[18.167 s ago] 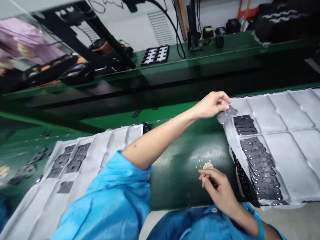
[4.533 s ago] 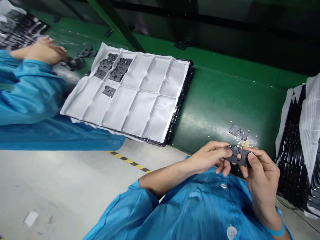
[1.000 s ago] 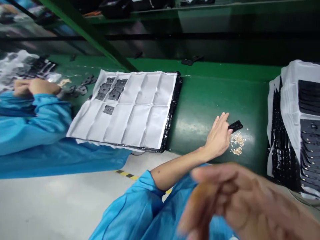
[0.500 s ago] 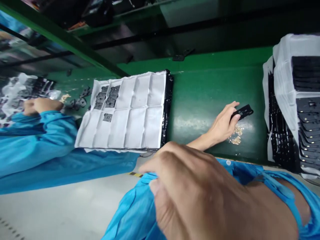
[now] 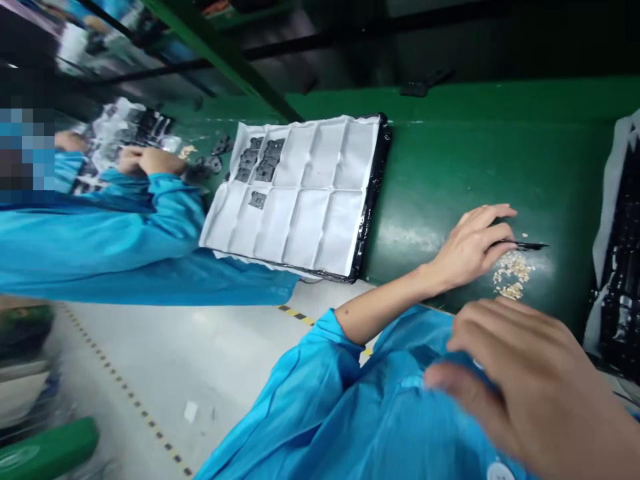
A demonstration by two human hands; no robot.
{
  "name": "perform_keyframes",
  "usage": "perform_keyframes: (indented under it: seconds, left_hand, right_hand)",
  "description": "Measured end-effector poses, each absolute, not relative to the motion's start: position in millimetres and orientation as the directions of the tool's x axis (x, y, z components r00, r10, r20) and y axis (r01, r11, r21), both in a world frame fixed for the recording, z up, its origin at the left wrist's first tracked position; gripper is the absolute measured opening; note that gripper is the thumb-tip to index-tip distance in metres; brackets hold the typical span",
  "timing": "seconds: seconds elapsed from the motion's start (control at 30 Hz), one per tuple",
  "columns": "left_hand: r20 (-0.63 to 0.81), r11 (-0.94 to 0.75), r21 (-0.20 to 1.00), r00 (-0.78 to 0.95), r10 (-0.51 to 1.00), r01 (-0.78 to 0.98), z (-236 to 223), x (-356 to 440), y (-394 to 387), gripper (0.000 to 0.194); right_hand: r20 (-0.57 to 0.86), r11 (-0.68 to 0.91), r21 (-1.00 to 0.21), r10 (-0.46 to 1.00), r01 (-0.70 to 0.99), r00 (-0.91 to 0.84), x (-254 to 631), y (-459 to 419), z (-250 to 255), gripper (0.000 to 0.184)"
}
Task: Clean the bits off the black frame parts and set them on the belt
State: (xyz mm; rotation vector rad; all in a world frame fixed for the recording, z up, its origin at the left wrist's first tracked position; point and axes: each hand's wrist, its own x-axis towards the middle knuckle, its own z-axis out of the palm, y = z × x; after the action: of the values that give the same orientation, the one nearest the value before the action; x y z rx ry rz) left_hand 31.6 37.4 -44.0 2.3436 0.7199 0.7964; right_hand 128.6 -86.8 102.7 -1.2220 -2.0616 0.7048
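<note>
My left hand (image 5: 473,248) reaches over the green table and pinches a flat black plastic part (image 5: 533,246) between thumb and fingers. That part is seen almost edge-on, above a small scatter of pale beige bits (image 5: 514,272). Close to the camera is my right hand (image 5: 535,373), somewhat blurred. Its fingers are loosely bent with the thumb apart, and nothing shows between them. To the left lies a black tray (image 5: 369,213) lined with a white sheet (image 5: 305,230) pressed into pockets. Several small dark grey parts (image 5: 270,160) lie in its left pockets.
A co-worker's blue sleeves (image 5: 165,207) and hands (image 5: 150,162) are left of the tray, near more dark parts (image 5: 213,163). A stack of black trays with white sheets (image 5: 620,267) stands at the right edge. A green post (image 5: 235,60) slants behind the tray.
The view has swung right, so the tray and table sit further left-to-right across. My left hand has turned the black part edge-on. My right hand has moved right, its thumb now further from the fingers.
</note>
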Motion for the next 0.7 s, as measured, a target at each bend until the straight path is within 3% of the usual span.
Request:
perform_keyframes:
  seconds: [0.13, 0.3, 0.37, 0.5, 0.6, 0.67, 0.7]
  left_hand:
    - [0.505, -0.761, 0.553, 0.590, 0.629, 0.339, -31, 5, 31, 0.019]
    - [0.758, -0.881, 0.366, 0.453, 0.468, 0.298, -20, -11, 15, 0.005]
    - [0.795, -0.902, 0.322, 0.436, 0.422, 0.287, -17, -12, 10, 0.008]
    - [0.812, -0.919, 0.283, 0.442, 0.382, 0.275, -14, -15, 5, 0.009]
    - [0.799, -0.913, 0.326, 0.446, 0.404, 0.245, -12, -20, 3, 0.010]
    - [0.715, -0.856, 0.486, 0.484, 0.505, 0.175, -7, -23, 0, 0.007]
    - [0.623, -0.773, 0.620, 0.513, 0.590, 0.136, -3, -24, -2, 0.006]
  right_hand:
    - [0.116, 0.163, -0.854, 0.985, 0.493, -0.125, 163, -101, 59, 0.052]
    - [-0.094, -0.194, -0.909, 0.958, 0.368, 0.271, 180, -115, 18, 0.036]
    - [-0.174, -0.244, -0.941, 0.943, 0.233, 0.283, 178, -111, 6, 0.035]
    - [-0.228, -0.221, -0.973, 0.966, -0.067, 0.125, 169, -100, -4, 0.036]
    - [-0.148, -0.138, -0.987, 0.979, -0.082, 0.141, 165, -97, 1, 0.049]
    - [-0.066, -0.075, -0.996, 0.985, 0.052, 0.157, 165, -97, 7, 0.050]
    - [-0.034, -0.052, -0.991, 0.989, 0.121, 0.147, 166, -97, 10, 0.040]
